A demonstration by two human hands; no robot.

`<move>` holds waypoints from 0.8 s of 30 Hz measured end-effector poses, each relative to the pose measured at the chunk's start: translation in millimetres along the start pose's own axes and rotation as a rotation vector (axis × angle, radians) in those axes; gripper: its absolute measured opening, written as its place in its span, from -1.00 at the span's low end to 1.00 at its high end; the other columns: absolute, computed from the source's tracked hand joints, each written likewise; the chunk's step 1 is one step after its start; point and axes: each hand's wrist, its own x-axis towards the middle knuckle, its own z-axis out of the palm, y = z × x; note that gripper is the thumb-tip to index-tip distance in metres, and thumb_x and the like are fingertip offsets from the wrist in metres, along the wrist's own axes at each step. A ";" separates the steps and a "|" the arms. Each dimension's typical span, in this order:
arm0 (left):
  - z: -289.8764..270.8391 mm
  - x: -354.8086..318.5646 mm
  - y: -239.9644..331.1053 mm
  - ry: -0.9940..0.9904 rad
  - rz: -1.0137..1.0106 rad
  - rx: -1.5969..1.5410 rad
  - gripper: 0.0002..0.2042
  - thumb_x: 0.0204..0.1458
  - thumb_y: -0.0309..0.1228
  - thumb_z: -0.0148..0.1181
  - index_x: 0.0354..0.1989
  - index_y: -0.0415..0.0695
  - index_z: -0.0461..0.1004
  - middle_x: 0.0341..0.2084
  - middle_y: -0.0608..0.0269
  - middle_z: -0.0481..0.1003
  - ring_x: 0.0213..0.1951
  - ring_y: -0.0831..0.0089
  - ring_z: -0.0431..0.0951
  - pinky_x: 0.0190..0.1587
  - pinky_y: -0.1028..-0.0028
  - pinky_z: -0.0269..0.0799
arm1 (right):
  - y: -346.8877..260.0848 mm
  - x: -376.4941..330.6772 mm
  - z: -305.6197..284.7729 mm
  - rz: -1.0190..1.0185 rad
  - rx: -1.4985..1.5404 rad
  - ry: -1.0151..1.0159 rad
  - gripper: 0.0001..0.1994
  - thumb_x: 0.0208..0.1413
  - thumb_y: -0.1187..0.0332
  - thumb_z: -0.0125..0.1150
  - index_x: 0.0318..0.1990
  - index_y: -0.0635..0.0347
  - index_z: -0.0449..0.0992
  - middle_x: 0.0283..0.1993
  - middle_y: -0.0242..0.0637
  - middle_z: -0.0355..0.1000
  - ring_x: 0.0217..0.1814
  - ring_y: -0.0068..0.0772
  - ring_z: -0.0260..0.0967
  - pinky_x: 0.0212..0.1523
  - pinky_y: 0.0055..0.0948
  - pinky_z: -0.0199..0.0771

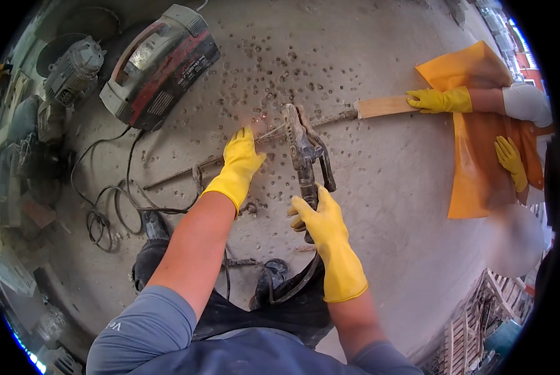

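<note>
My right hand [325, 228], in a yellow rubber glove, is closed around the dark handle of a worn electrode holder [303, 150]. The holder's jaws point away from me, over a long rusty metal rod [336, 119] lying across the floor. To the left, my gloved left hand [242, 159] reaches over the rod with its fingers stretched out and thumb apart. A thin, lighter rod [271, 134] runs between my left fingertips and the jaws, with small reddish sparks just above. Whether my left fingers touch either rod is hard to tell.
A red and grey welding machine [161, 69] stands at the far left, its black cables [114, 187] looped on the floor. Beside it sits an electric motor [77, 69]. At right, a person in an orange apron [467, 144] holds a wooden board [386, 107] against the rod's end.
</note>
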 end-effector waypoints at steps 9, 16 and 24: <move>2.2 1.7 -0.5 0.004 -0.154 0.042 0.00 -0.08 -0.15 0.63 0.53 -0.28 0.23 0.36 -0.08 0.44 0.41 -0.04 0.42 0.46 0.13 0.38 | 3.2 9.1 0.9 -0.089 -0.043 -0.055 -0.31 0.35 0.18 0.38 0.52 0.28 0.31 -0.19 -0.24 0.67 -0.34 -0.42 0.61 -0.29 -0.38 0.60; -11.4 -4.4 0.3 -0.051 -0.201 -0.034 0.14 -0.11 -0.10 0.69 0.61 -0.34 0.14 0.44 -0.24 0.40 0.43 -0.14 0.44 0.47 0.15 0.37 | 8.1 15.5 -13.2 -0.031 0.390 0.094 -0.50 0.40 0.23 0.36 0.34 0.30 0.40 -0.16 -0.09 0.65 -0.40 -0.33 0.58 -0.31 -0.27 0.73; -21.0 -14.8 -17.6 -0.050 -0.235 -0.014 0.18 -0.14 -0.08 0.71 0.61 -0.35 0.12 0.51 -0.28 0.32 0.49 -0.14 0.37 0.53 0.17 0.30 | -4.0 -10.4 -4.8 -0.082 0.069 -0.002 -0.32 0.35 0.21 0.39 0.53 0.30 0.33 -0.17 -0.19 0.67 -0.35 -0.44 0.59 -0.25 -0.37 0.65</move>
